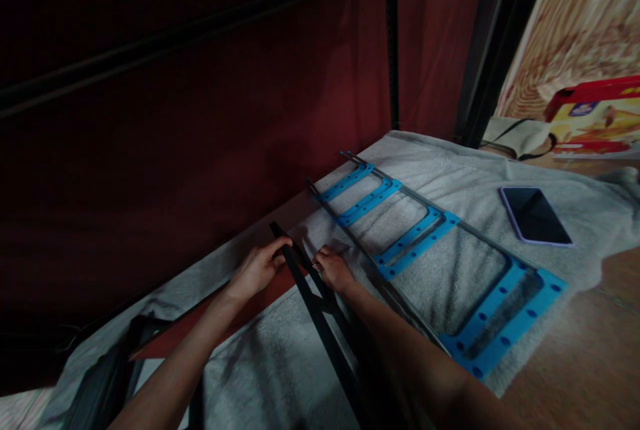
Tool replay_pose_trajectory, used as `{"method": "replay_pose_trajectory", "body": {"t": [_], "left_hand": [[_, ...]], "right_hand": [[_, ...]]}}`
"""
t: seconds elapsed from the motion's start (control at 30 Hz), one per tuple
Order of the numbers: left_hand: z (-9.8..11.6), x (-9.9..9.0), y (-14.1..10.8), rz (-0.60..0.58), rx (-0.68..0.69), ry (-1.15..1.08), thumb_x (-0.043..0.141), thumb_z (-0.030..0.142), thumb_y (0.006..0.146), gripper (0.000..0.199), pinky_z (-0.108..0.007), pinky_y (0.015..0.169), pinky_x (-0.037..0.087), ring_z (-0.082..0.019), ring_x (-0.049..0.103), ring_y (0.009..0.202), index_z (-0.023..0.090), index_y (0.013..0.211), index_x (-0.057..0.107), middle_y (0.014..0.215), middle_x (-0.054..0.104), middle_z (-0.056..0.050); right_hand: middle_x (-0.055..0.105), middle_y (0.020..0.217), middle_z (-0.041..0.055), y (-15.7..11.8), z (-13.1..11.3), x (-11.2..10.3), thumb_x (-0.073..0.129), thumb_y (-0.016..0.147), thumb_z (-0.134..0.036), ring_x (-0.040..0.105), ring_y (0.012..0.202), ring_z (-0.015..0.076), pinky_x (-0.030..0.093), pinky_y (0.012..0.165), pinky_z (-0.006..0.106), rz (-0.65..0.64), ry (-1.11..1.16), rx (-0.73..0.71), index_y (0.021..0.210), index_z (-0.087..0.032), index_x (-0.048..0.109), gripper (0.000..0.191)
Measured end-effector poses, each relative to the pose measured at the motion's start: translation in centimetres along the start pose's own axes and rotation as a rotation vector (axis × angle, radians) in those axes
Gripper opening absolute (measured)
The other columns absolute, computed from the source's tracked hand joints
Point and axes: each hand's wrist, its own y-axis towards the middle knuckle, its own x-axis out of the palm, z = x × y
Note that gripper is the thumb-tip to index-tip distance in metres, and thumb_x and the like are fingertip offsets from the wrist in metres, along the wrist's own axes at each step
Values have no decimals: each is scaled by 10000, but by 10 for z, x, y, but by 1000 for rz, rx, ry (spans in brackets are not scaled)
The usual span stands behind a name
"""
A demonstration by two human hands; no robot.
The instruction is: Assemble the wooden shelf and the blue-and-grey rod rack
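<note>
My left hand [257, 270] is closed on the far end of a long black frame [320, 323], thumb and fingers at its left bar. At the frame's right bar, my right hand [334, 270] has its fingers curled in, near the same end. Two narrow bars joined by a crosspiece make up this frame, which runs toward me, its near end cut off by the picture's edge. Right of my hands lies a rack of dark rods with several blue brackets [420, 243]. A reddish-brown board [195, 317] lies under my left forearm.
Grey cloth [260, 377] covers the floor. A phone [537, 215] lies on it at the right. Black frame parts [105, 377] sit at lower left. A dark red panelled surface [210, 150] rises behind. A red and yellow box [597, 120] stands at far right.
</note>
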Motion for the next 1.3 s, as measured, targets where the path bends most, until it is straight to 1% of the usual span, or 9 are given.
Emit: {"method": "replay_pose_trajectory", "body": {"t": [0.17,0.43,0.5,0.63,0.73,0.87,0.97,1.1,1.3], "left_hand": [[1,1,-2,10,-8,8,487,244,835,324,-273,819,479,-181,662,920,238,1140,598,1031,699,-19],[-2,4,-2,0,-4,-14,485,243,845,326,-284,843,485,-190,655,968,244,1156,585,1087,689,-22],[-4,4,-2,2,-18,-24,487,249,853,359,-291,851,483,-192,653,978,259,1205,554,1086,687,-20],[-5,5,-2,37,-89,-52,526,240,840,500,-315,861,483,-207,646,1016,269,1325,412,1123,671,-44],[-1,8,-4,86,-152,-50,554,224,824,511,-326,838,491,-220,652,1003,239,1302,376,1127,669,-80],[7,10,-6,132,-187,28,555,231,830,345,-318,813,489,-226,653,974,205,1164,471,1067,679,-88],[12,7,-5,70,-182,88,559,242,829,232,-303,768,484,-222,655,903,196,1055,571,993,691,-70],[13,4,-4,37,-177,78,574,245,824,225,-279,737,472,-209,653,869,201,1039,628,965,705,-51],[16,6,-8,93,-209,141,562,251,843,260,-304,766,465,-248,650,933,195,1084,643,1023,707,-87]], "right_hand": [[602,1068,43,1,1,0,477,931,-210,559,981,119,404,858,212,-6,41,-30,966,-195,637,164],[588,1058,49,1,2,2,470,917,-182,550,945,123,406,845,219,-5,21,-34,947,-191,642,174],[580,1077,50,0,2,3,483,913,-188,545,961,126,404,853,220,10,13,-54,958,-192,637,160],[580,1069,47,-1,0,3,483,919,-201,538,982,135,404,852,229,19,0,-63,952,-200,634,154],[582,1062,56,-2,-2,1,465,931,-214,533,993,146,401,863,241,15,-32,-58,957,-195,638,176],[580,1093,71,-3,-5,-1,441,936,-204,535,1013,153,397,886,249,-3,-60,-39,1019,-191,641,216],[585,1104,73,-4,-7,-3,437,937,-211,545,1013,157,396,882,249,-7,-70,-16,1039,-202,645,233],[601,1084,63,-2,-8,-7,453,931,-237,560,995,163,402,837,240,-45,-110,21,1016,-223,658,223],[641,1060,51,12,-9,-12,489,891,-168,575,870,135,400,756,224,-138,-167,-42,972,-200,676,206]]}}
